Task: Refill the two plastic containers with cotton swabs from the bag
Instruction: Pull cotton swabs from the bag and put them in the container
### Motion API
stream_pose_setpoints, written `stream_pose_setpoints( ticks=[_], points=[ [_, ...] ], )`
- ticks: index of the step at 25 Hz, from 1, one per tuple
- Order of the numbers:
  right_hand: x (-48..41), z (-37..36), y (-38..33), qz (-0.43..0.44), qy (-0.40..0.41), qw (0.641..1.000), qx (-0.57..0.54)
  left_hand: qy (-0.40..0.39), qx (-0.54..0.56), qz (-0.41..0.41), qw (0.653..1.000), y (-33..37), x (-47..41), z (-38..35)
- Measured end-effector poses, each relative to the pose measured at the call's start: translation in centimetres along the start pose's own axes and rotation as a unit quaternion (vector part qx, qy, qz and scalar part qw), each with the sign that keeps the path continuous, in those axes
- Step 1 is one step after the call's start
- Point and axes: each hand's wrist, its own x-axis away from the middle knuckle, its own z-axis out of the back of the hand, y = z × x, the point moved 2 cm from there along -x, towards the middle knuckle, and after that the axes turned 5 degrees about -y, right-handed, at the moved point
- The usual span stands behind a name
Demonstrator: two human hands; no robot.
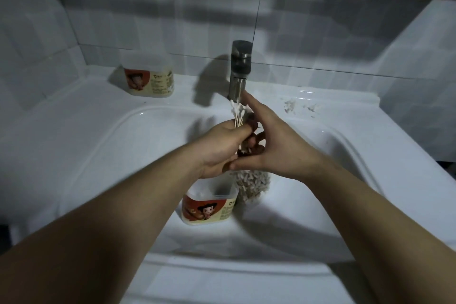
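Cotton swabs, where were they? asked the first.

A white-tipped bunch stood up out of the left hand, whose fingers were wrapped tight round the sticks, said the second. More lay packed in the clear bag that hung just under both hands, over the sink.

And the writing?

Nothing could be read. The near container stood open-topped in the basin, beside the bag, and its red-orange label showed a cartoon figure with dark hair next to a cream panel of small print, all too blurred to make out. The far container sat on the back ledge, left of the tap, with its cloudy lid on and a similar label: a red picture, a small badge, and unreadable lines.

How were the hands set?

Both forearms reached in from below and met over the basin. The right hand lay against the left from the right, forefinger straight and pointing up to the tap's spout beside the swab tips, thumb stretched across to the left hand's heel.

Was the right hand holding anything?

That could not be told; its other fingers were hidden. Nor was it plain which hand bore the bag.
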Motion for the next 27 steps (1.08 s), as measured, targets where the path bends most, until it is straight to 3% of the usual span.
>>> stream_pose_setpoints(
  ticks=[5,9,12,22,27],
  points=[
    [0.09,0.53,-0.99,0.002,0.051,0.994,0.092,-0.02,-0.029,-0.003,0.999,-0.09,-0.01,-0.39],
    [0.03,0.42,-0.57,0.02,-0.014,0.993,0.119,-0.017,-0.069,-0.001,0.997,-0.1,0.05,-0.12],
    [-0.09,0.58,-0.74,0.017,0.002,0.985,0.171,-0.019,-0.065,0.009,0.998,-0.12,0.03,-0.16],
    [-0.05,0.48,-0.88,0.004,0.011,0.988,0.151,-0.022,-0.092,0.007,0.995,-0.03,0.08,-0.22],
    [0.23,0.75,-0.88,-0.001,0.013,0.994,0.107,0.05,-0.04,-0.01,0.998,0.22,-0.35,0.13]
  ],
)
